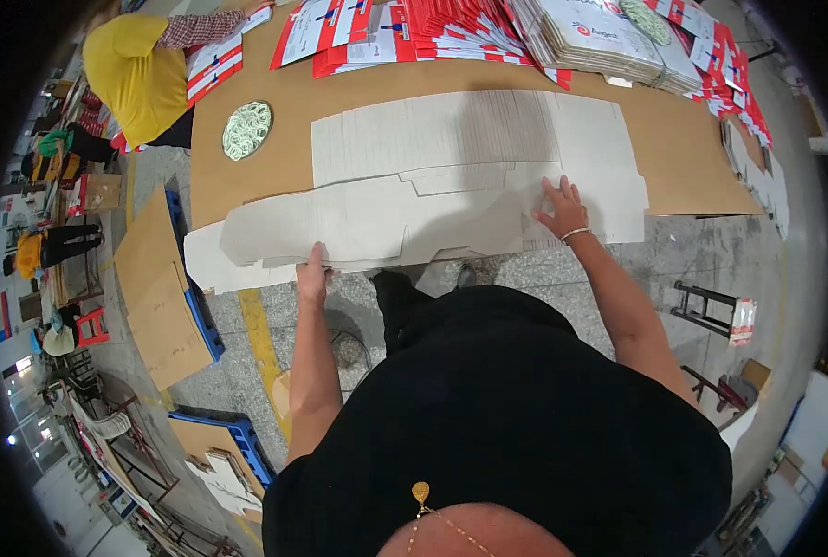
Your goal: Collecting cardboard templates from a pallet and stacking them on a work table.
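Observation:
A flat, die-cut cardboard sheet (358, 218), grey-white with notched and slanted edges, lies along the near side of the table in front of me. My left hand (313, 277) pinches its near edge, thumb on top and fingers hidden underneath. My right hand (563, 212) rests on the cardboard farther right, its fingers spread. Beyond lies a fanned row of similar flat cardboard blanks (414, 135), their edges overlapping in narrow strips. More cardboard shows beneath the sheet at the left and right ends.
The brown-topped table (279, 176) bears a pale green oval coil (247, 131), red-and-white printed packages (460, 32) and a tied stack of white printed cartons (600, 42). A person in yellow (131, 74) works at the far left. Blue-edged boards (159, 297) and a black stool (711, 311) stand on the floor.

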`<state>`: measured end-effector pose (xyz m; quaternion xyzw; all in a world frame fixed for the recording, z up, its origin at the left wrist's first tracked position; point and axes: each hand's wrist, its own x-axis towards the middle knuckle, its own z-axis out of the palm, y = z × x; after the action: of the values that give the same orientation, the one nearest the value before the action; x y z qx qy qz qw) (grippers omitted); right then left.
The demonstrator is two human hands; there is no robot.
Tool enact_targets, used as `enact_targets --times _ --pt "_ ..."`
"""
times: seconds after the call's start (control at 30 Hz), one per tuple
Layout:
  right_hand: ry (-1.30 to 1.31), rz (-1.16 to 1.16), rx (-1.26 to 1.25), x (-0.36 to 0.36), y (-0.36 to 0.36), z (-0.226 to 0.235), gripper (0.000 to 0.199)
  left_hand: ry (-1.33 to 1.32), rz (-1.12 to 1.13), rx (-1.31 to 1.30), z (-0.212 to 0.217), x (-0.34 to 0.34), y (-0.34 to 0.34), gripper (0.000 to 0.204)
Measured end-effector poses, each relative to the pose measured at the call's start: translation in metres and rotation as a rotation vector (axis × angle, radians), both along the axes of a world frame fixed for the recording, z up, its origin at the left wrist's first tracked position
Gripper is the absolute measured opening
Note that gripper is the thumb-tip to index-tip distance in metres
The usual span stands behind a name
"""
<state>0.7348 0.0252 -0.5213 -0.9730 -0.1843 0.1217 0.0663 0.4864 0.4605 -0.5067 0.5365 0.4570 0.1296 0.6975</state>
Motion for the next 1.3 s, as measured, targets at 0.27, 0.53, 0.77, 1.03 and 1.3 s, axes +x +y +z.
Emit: enact_targets --times 0.27,0.53,0.77,1.03,1.3 --pt "-0.017 -0.011 -0.002 0.011 -0.024 -0.013 0.079 -0.031 -0.399 1.116 0.066 0.053 -0.053 0.045" --pt "-0.002 -0.005 -0.010 0.008 -0.015 -0.007 0.081 0.006 -0.002 -0.122 -0.010 -0.004 0.010 0.043" --pt "-0.042 -0.015 -0.018 0.010 -0.032 -0.012 0.080 0.008 -0.477 1.217 0.021 0.034 -0.017 0.039" --pt "-0.020 -0.040 -0.041 0.013 -0.033 -0.005 0.081 -0.321 0.094 -0.274 0.016 0.011 -0.009 0.044" --pt "0.006 -0.039 -0.058 0.015 -0.040 -0.005 0.083 0.067 -0.359 1.197 0.026 0.037 -0.019 0.041"
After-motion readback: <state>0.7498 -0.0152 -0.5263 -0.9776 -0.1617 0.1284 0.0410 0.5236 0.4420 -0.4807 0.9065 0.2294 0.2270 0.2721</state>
